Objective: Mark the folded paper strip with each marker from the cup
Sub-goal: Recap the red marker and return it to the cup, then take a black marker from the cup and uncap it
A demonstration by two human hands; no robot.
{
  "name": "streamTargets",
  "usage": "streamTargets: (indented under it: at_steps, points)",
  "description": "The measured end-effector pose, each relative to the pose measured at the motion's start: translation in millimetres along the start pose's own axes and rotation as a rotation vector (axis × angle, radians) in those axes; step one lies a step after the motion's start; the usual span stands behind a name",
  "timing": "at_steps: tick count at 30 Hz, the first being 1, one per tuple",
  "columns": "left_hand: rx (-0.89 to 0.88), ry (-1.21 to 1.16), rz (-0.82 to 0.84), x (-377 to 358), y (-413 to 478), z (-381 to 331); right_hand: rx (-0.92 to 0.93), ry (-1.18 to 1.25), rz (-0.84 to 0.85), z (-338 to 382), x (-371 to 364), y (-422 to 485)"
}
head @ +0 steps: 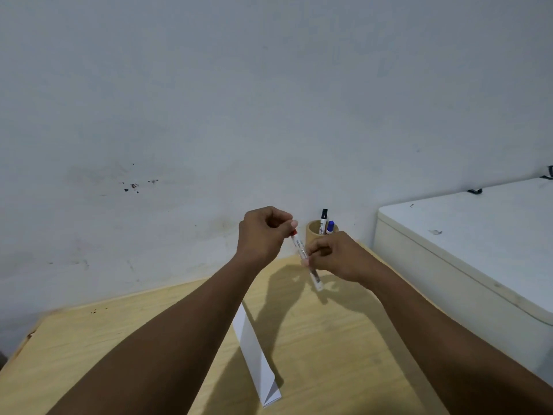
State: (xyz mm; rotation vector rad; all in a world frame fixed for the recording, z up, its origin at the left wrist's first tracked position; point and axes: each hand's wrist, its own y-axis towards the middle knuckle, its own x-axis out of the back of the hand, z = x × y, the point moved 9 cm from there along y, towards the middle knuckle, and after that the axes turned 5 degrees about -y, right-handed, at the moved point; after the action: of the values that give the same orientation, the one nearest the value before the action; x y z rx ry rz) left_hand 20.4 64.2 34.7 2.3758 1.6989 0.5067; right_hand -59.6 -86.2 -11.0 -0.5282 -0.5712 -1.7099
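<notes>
I hold a white marker with a red cap [300, 246] in the air between both hands. My left hand [263, 235] pinches its red capped end; my right hand [338, 256] grips the barrel lower down, and the barrel's tail sticks out below it. The folded white paper strip [254, 354] lies lengthwise on the wooden table [329, 339], below and between my forearms. A tan cup [314, 232] stands against the wall just behind my hands, holding a black-capped marker [324, 218] and a blue-capped marker [330, 227].
A white chest-like appliance [466, 250] stands right of the table, close to its edge. A pale wall [269, 100] rises directly behind the table and cup.
</notes>
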Motion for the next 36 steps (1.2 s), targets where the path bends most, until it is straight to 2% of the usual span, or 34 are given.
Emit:
streamTargets:
  at_steps: [2,5,9,12,16,19,24,27,30,36]
  points:
    - [-0.046,0.019,0.004,-11.6,10.5,-12.2,0.046,-0.171,-0.170,3.8,20.6,14.1]
    - [-0.107,0.002,0.006,-22.7,30.1,-37.3,0.138,-0.286,-0.456,12.5,57.4,25.9]
    - [-0.131,-0.023,0.061,-41.8,57.6,-57.7,0.146,-0.251,-0.623,6.4,85.1,40.7]
    - [-0.094,0.085,0.103,-55.9,78.7,-40.1,0.047,-0.198,-0.607,-20.7,86.3,51.8]
    - [-0.080,0.407,0.236,-85.7,87.5,6.4,-0.038,-0.189,-0.597,-52.1,79.5,59.7]
    - [-0.155,0.594,0.350,-115.9,90.0,28.4,-0.100,-0.269,-0.566,-61.8,77.7,70.4]
    - [-0.302,0.843,0.453,-145.3,99.0,34.1,-0.115,-0.265,-0.468,-61.0,77.0,81.4]
    - [-0.310,0.865,0.498,-149.6,104.1,36.2,-0.121,-0.220,-0.419,-63.3,75.8,80.6]
    - [-0.334,0.866,0.442,-144.2,109.0,34.0,-0.108,-0.126,-0.421,-65.4,76.1,76.3]
    - [-0.203,0.606,0.283,-99.3,111.2,17.0,-0.091,-0.096,-0.445,-54.7,74.3,63.4]
